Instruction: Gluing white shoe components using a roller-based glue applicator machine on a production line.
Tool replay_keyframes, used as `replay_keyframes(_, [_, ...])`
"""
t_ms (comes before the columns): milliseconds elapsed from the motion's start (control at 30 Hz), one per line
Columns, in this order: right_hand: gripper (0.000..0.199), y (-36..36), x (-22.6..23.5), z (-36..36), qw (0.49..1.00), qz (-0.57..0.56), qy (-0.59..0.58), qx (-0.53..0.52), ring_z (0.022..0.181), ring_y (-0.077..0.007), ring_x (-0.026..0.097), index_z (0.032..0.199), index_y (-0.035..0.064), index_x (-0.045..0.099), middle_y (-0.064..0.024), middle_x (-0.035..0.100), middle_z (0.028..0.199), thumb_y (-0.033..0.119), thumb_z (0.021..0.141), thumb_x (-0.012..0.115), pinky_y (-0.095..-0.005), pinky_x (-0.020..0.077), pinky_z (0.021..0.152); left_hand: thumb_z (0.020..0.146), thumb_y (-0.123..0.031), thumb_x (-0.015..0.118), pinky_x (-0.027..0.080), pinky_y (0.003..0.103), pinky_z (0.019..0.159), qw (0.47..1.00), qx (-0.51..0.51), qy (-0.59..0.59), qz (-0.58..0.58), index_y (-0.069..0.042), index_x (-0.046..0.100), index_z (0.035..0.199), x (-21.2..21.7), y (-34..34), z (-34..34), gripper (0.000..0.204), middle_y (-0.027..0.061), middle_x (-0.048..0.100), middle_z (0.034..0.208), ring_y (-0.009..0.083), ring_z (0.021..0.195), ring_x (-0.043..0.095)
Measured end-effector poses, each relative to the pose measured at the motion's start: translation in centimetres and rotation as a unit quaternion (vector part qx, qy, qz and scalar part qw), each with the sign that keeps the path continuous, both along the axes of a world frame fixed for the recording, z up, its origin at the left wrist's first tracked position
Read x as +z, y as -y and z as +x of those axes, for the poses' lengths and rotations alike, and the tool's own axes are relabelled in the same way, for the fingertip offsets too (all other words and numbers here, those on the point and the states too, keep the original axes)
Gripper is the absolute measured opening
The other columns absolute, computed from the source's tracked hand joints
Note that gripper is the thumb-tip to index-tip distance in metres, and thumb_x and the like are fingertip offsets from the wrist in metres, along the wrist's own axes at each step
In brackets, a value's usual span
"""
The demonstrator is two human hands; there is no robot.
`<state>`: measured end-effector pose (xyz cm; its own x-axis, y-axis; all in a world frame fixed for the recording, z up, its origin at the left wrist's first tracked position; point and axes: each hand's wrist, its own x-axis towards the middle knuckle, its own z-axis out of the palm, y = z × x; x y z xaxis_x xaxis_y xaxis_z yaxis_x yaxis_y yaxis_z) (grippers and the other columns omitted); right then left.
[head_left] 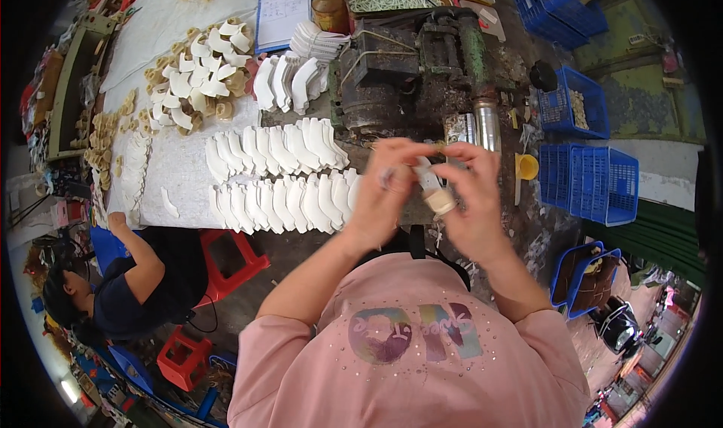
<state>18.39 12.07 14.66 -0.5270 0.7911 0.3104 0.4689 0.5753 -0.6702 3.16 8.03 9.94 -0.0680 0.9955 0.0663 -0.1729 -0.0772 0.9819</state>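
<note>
In front of my chest, both hands are raised over the table's near edge beside the machine. A small white piece with a tan, block-like end (438,201) sits between them, partly covered by fingers. My right hand (473,191) is closed around it with thumb and fingers. My left hand (388,183) is closed too, its fingertips pinching near the white upper part; motion blurs the contact. To the left lie a nearer row of curved white pieces (282,204) and a farther row (279,148), both laid side by side. Further curved white pieces (290,84) stand behind them.
A dark, greasy machine (384,74) with a shiny metal cylinder (488,127) stands ahead. Tan and white pieces (199,78) are heaped at far left, near a clipboard (282,18). A co-worker's hand (117,221) rests at the left table edge. Blue crates (576,179) stand right; a red stool (237,266) left.
</note>
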Motion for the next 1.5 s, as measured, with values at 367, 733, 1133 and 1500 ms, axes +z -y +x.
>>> replay_keyframes(367, [0.023, 1.5, -1.8, -0.5, 0.986, 0.106, -0.114, -0.058, 0.105, -0.0316, 0.043, 0.100, 0.0050, 0.060, -0.0151, 0.048, 0.112, 0.009, 0.078, 0.066, -0.0403, 0.0353, 0.088, 0.099, -0.038, 0.032, 0.038, 0.025, 0.073, 0.988, 0.123, -0.010, 0.091, -0.001, 0.047, 0.108, 3.2, -1.1, 5.2, 0.041, 0.0045, 0.040, 0.096, 0.0109, 0.082, 0.042])
replay_keyframes(733, [0.008, -3.4, 1.4, 8.7, 0.941, -0.227, -0.221, -0.119, 0.080, -0.0169, 0.053, 0.093, 0.0049, 0.050, -0.0064, 0.056, 0.078, 0.013, 0.093, 0.050, -0.0314, 0.0428, 0.069, 0.093, -0.021, 0.053, 0.036, 0.020, 0.041, 0.962, 0.163, 0.090, -0.201, -0.006, 0.047, 0.097, -0.3, -1.8, 2.0, 0.017, -0.0013, 0.044, 0.076, 0.0028, 0.060, 0.043])
replay_keyframes(1133, [0.012, -5.9, -2.2, 9.7, 0.982, -0.062, 0.135, -0.114, 0.088, -0.0238, 0.055, 0.088, 0.0086, 0.060, -0.0067, 0.061, 0.081, 0.003, 0.078, 0.056, -0.0383, 0.0311, 0.086, 0.079, -0.007, 0.066, 0.044, 0.028, 0.057, 0.947, 0.070, -0.311, -0.049, 0.002, 0.059, 0.091, -1.6, -1.7, 6.3, 0.016, 0.0100, 0.054, 0.066, 0.0167, 0.059, 0.053])
replay_keyframes(1500, [0.015, -5.3, -3.6, 10.8, 0.957, -0.189, 0.034, -0.217, 0.084, -0.0126, 0.055, 0.100, 0.0017, 0.058, -0.0041, 0.059, 0.090, 0.006, 0.085, 0.058, -0.0255, 0.0428, 0.077, 0.076, -0.006, 0.069, 0.043, 0.034, 0.063, 0.781, 0.321, -0.534, -0.041, -0.006, 0.062, 0.085, -8.2, 0.9, -13.9, 0.011, 0.0096, 0.058, 0.076, 0.0245, 0.068, 0.054])
